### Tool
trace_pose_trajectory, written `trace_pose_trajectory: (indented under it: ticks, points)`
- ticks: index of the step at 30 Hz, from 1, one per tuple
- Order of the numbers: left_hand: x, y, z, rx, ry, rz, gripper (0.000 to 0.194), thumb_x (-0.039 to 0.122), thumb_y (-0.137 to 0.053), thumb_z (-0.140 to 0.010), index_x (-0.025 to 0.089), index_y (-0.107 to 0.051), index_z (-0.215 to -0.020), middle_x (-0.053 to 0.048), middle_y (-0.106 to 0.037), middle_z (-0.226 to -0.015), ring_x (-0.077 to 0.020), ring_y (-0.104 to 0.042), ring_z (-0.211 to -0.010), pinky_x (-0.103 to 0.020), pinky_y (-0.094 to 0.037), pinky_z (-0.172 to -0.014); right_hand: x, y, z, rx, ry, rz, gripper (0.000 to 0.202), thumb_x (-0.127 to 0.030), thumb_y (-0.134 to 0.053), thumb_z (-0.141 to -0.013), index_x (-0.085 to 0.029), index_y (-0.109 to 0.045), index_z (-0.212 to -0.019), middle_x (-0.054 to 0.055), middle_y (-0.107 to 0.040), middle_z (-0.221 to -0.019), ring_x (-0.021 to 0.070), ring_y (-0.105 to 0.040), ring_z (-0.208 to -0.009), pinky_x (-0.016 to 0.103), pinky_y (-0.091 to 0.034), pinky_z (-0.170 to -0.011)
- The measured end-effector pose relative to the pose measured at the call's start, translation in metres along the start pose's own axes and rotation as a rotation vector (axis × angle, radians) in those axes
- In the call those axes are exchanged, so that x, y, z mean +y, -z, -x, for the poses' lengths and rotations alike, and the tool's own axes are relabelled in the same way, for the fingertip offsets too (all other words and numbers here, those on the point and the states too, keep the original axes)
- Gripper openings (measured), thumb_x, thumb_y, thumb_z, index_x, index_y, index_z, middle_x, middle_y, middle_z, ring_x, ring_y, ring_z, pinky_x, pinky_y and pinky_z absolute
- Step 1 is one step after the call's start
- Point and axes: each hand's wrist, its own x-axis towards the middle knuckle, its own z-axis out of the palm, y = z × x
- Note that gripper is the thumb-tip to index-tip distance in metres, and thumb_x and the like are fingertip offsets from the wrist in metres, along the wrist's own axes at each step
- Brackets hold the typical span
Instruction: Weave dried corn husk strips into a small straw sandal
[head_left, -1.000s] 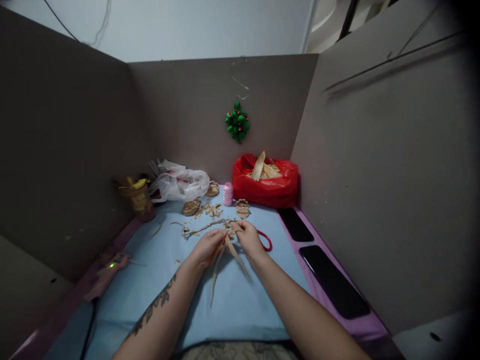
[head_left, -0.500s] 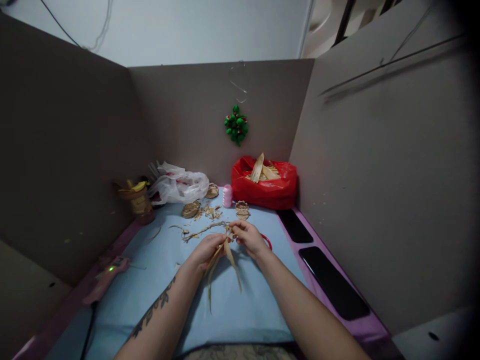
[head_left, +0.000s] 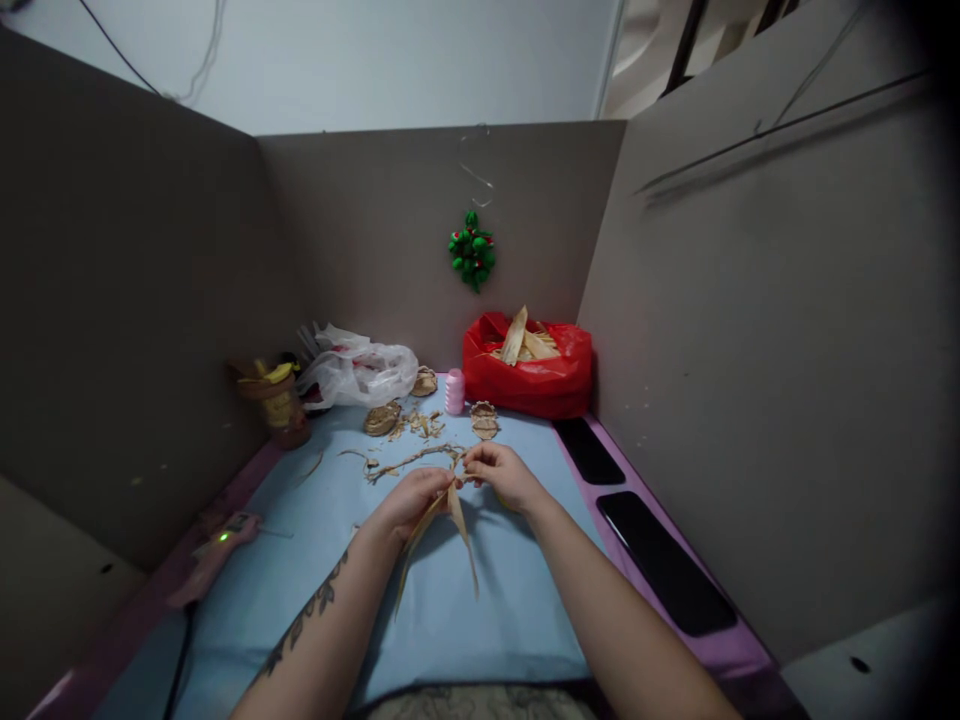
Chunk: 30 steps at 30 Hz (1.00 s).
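Dry husk strips [head_left: 459, 518] hang down from between my two hands, their loose ends spread over the blue cloth. My left hand [head_left: 421, 497] is closed on the strips near their upper end. Just to its right, my right hand [head_left: 501, 470] pinches a thin part of the same husk work. A twisted husk cord [head_left: 409, 461] runs leftward from the hands across the cloth. The fingertips partly hide where the strips and the cord meet.
Behind lie round woven pieces [head_left: 382, 418], husk scraps [head_left: 424, 425], a pink bottle [head_left: 454, 392], a white plastic bag [head_left: 360, 370] and a red bag of husks [head_left: 529, 375]. Two black phones [head_left: 667, 565] lie right; a pink glue gun [head_left: 217, 555] and a pot [head_left: 277, 405] stand left.
The hanging strips have swung, one further left. My right hand has shifted slightly right, and the red ring that showed beside it is no longer visible.
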Motion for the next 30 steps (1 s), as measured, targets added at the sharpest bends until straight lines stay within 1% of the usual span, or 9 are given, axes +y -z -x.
trace_pose_trajectory:
  ticks: [5,10,14,18,20,23,25,27,30]
  points:
    - [-0.001,-0.002,0.002,-0.025,-0.015,-0.033,0.026,0.034,-0.076,-0.064,0.011,-0.065,-0.066,-0.001,-0.059,-0.056,-0.0088,-0.049,-0.05,-0.022,-0.035,-0.053,-0.001,-0.004,0.001,0.048,0.003,0.014,0.015,-0.028,-0.068,-0.066,-0.016,-0.062,-0.073,0.0,-0.062,-0.067,0.0139,-0.058,-0.059,0.027,-0.045,-0.058]
    - [-0.006,0.0,-0.003,-0.013,-0.091,-0.094,0.025,0.036,-0.074,-0.066,0.013,-0.065,-0.07,-0.001,-0.062,-0.065,-0.01,-0.052,-0.057,-0.021,-0.035,-0.058,-0.008,-0.001,0.002,0.213,0.092,0.041,0.011,-0.017,-0.066,-0.062,-0.017,-0.064,-0.073,-0.002,-0.061,-0.065,0.0126,-0.054,-0.059,0.024,-0.041,-0.057]
    - [-0.006,0.007,-0.006,0.092,-0.177,-0.133,0.029,0.039,-0.074,-0.065,0.014,-0.066,-0.076,-0.002,-0.064,-0.075,-0.0123,-0.054,-0.067,-0.022,-0.037,-0.064,-0.021,0.032,0.003,0.441,0.19,0.015,0.014,-0.014,-0.066,-0.058,-0.018,-0.062,-0.071,-0.003,-0.059,-0.066,0.011,-0.05,-0.061,0.022,-0.038,-0.057]
    - [-0.002,0.012,-0.008,0.11,-0.192,-0.149,0.03,0.042,-0.072,-0.067,0.014,-0.062,-0.072,0.0,-0.059,-0.068,-0.0104,-0.051,-0.062,-0.022,-0.037,-0.061,-0.032,0.072,0.004,0.791,0.306,-0.151,0.019,-0.021,-0.065,-0.061,-0.021,-0.049,-0.07,-0.009,-0.046,-0.059,0.0066,-0.041,-0.052,0.018,-0.033,-0.051]
    - [-0.002,0.012,-0.008,0.102,-0.186,-0.154,0.031,0.042,-0.071,-0.068,0.014,-0.06,-0.071,0.001,-0.056,-0.064,-0.009,-0.049,-0.058,-0.021,-0.036,-0.058,-0.035,0.082,0.005,0.842,0.312,-0.237,0.022,-0.027,-0.062,-0.064,-0.022,-0.042,-0.071,-0.01,-0.041,-0.058,0.006,-0.038,-0.048,0.017,-0.031,-0.048]
    - [-0.004,0.01,-0.009,0.082,-0.162,-0.164,0.032,0.044,-0.069,-0.069,0.015,-0.055,-0.07,0.003,-0.051,-0.058,-0.0072,-0.044,-0.051,-0.021,-0.034,-0.052,-0.036,0.073,0.005,0.762,0.263,-0.325,0.026,-0.029,-0.064,-0.061,-0.023,-0.042,-0.073,-0.008,-0.045,-0.059,0.007,-0.043,-0.049,0.018,-0.035,-0.048]
    - [-0.006,0.008,-0.01,0.063,-0.133,-0.178,0.033,0.045,-0.068,-0.07,0.015,-0.053,-0.07,0.004,-0.049,-0.056,-0.0066,-0.042,-0.047,-0.02,-0.032,-0.048,-0.035,0.055,0.007,0.62,0.21,-0.34,0.028,-0.026,-0.068,-0.058,-0.022,-0.047,-0.075,-0.006,-0.051,-0.062,0.0091,-0.048,-0.053,0.021,-0.039,-0.051]
    - [-0.008,0.005,-0.009,0.048,-0.105,-0.198,0.033,0.045,-0.068,-0.07,0.016,-0.051,-0.07,0.005,-0.046,-0.053,-0.0056,-0.038,-0.043,-0.019,-0.027,-0.044,-0.034,0.033,0.011,0.365,0.146,-0.291,0.027,-0.024,-0.072,-0.057,-0.021,-0.052,-0.076,-0.004,-0.055,-0.064,0.0101,-0.051,-0.056,0.023,-0.041,-0.054]
    - [-0.012,0.001,-0.008,0.025,-0.071,-0.226,0.033,0.044,-0.069,-0.07,0.016,-0.05,-0.069,0.008,-0.039,-0.049,-0.0034,-0.03,-0.04,-0.018,-0.017,-0.04,-0.029,0.005,0.016,-0.01,0.094,-0.06,0.021,-0.02,-0.072,-0.061,-0.02,-0.057,-0.076,-0.004,-0.057,-0.068,0.0104,-0.052,-0.061,0.022,-0.04,-0.059]
